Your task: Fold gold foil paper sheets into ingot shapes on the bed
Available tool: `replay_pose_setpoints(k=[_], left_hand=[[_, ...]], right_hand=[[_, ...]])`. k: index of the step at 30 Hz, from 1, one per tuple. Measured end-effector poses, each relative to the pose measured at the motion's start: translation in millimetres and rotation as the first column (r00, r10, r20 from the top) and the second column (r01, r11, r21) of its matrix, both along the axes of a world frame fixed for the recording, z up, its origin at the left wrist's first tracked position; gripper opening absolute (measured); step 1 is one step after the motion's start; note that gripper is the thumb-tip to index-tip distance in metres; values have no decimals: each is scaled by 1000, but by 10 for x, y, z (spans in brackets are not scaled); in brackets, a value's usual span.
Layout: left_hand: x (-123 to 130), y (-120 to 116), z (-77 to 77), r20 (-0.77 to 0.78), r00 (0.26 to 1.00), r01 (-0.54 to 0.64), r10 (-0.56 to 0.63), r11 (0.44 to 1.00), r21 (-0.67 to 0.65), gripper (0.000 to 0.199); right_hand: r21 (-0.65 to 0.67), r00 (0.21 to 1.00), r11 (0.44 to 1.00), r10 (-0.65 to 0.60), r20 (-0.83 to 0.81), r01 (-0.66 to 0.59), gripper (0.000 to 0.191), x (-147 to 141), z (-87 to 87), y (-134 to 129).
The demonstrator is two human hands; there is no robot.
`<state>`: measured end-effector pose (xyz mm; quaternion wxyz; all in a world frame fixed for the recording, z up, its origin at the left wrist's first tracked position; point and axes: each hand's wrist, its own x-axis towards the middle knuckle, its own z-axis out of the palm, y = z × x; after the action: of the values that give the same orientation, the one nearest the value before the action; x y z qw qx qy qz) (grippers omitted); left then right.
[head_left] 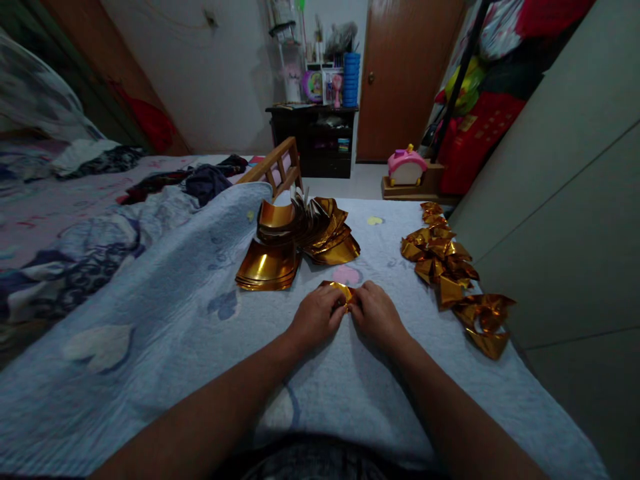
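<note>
Between my hands is a small piece of gold foil paper (342, 289), lying low over the blue bedspread (210, 393). My left hand (316, 313) closes on its left side, and my right hand (376, 312) grips its right side. The thumbs almost meet at the near edge, and the curled fingers hide much of the sheet. Just beyond my hands, a fanned stack of gold foil paper (270, 263) lies curled on the spread. Over to the right, several folded gold foil pieces (440, 253) form a loose row along the bed's edge.
A wooden bed rail (280, 163) stands behind the stack. Rumpled clothes (200, 187) lie on the bed at left. A pale cabinet (560, 220) runs along the right side. Farther off are a pink toy (406, 167), a dark shelf unit (315, 143) and a brown door (405, 87).
</note>
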<state>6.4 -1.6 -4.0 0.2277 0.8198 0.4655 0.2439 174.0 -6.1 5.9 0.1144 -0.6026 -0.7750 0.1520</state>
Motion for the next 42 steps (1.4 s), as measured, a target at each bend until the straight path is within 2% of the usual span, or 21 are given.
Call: replay_pose_setpoints(k=[15, 25, 30, 35, 42], left_hand=[[-40, 17, 22, 21, 998, 65, -64, 996, -64, 12], [-81, 30, 80, 54, 992, 121, -116, 987, -102, 11], [-84, 34, 104, 43, 991, 131, -127, 985, -110, 11], [-93, 46, 79, 25, 991, 136, -134, 985, -108, 11], [-104, 48, 69, 55, 988, 152, -147, 984, -97, 13]], right_hand=[[62, 994, 998, 31, -106, -24, 6, 60, -134, 39], [118, 999, 993, 29, -15, -27, 12, 12, -80, -33], [108, 999, 994, 26, -21, -24, 13, 9, -78, -28], [76, 996, 996, 51, -69, -46, 4, 55, -101, 11], [46, 985, 995, 93, -145, -87, 11, 124, -149, 55]])
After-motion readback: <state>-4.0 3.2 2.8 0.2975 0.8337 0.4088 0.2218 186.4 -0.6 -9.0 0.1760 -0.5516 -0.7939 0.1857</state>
